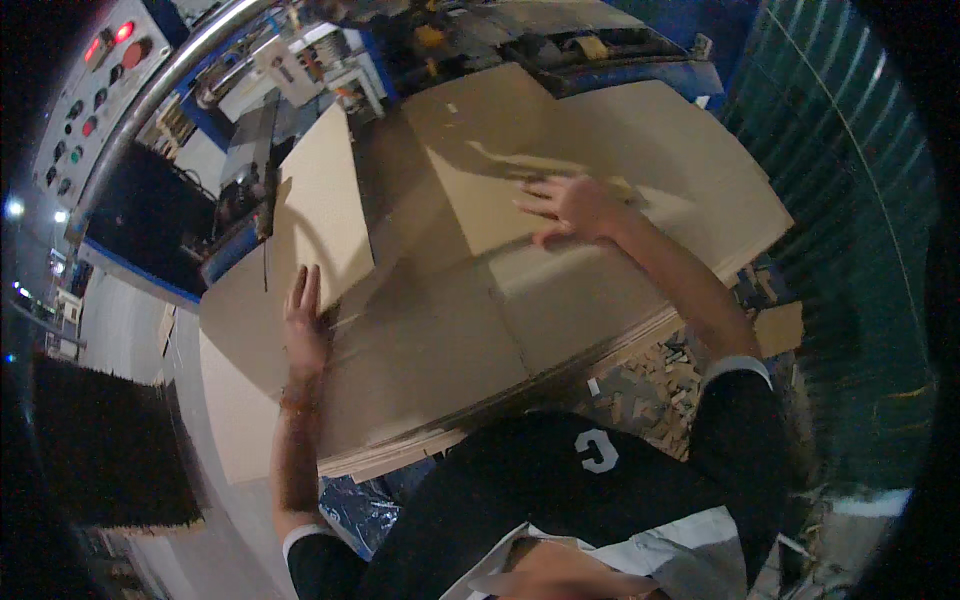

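Tan, the cardboard panel lies at the left of the stack, its length running away from the nearer left hand, whose pinch cannot be told. The right hand spreads over the stack's right.

Right hand blurred, machinery cut off above

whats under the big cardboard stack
Past the near edge of the cardboard stack, small cardboard scraps and dark, shiny plastic show lower down. What lies directly beneath the sheets, including any support, is covered.
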{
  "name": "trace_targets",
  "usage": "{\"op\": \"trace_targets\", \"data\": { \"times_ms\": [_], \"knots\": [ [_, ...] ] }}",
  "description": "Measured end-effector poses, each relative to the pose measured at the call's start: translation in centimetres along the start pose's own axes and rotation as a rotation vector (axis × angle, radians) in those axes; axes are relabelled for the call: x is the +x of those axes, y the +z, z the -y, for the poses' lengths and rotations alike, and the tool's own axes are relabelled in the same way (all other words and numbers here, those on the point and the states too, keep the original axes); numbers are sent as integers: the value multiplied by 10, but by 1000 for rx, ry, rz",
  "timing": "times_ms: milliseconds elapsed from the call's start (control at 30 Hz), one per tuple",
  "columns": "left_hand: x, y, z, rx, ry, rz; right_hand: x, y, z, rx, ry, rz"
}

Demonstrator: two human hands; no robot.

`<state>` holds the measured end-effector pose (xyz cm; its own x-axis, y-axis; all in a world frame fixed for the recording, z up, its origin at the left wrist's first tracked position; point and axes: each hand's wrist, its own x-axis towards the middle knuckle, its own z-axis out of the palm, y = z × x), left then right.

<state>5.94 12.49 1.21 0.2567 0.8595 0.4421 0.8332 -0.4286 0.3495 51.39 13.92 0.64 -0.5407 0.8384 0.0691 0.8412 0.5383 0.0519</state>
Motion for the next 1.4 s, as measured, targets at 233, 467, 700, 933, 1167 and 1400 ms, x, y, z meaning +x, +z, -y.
{"op": "trace_targets", "data": {
  "times_ms": [233,467,700,933,1167,1400],
  "knots": [
    [81,33,28,298,-92,-56,83,15,-15,-81,321,-253],
    [-91,-87,95,503,-446,-418,-97,-33,2,305,984,-514],
    [-243,-80,164,248,-1052,-526,-214,43,-55,-88,1642,-464],
    [-197,-86,108,25,-1003,-835,-213,31,-67,287,1406,-1182],
    [-187,-112,86,-382,-1135,-1116,-180,-58,-98,946,777,-1954],
    [-197,-104,116,-824,-830,-1137,-178,-150,-5,918,594,-1527]
  ]
}}
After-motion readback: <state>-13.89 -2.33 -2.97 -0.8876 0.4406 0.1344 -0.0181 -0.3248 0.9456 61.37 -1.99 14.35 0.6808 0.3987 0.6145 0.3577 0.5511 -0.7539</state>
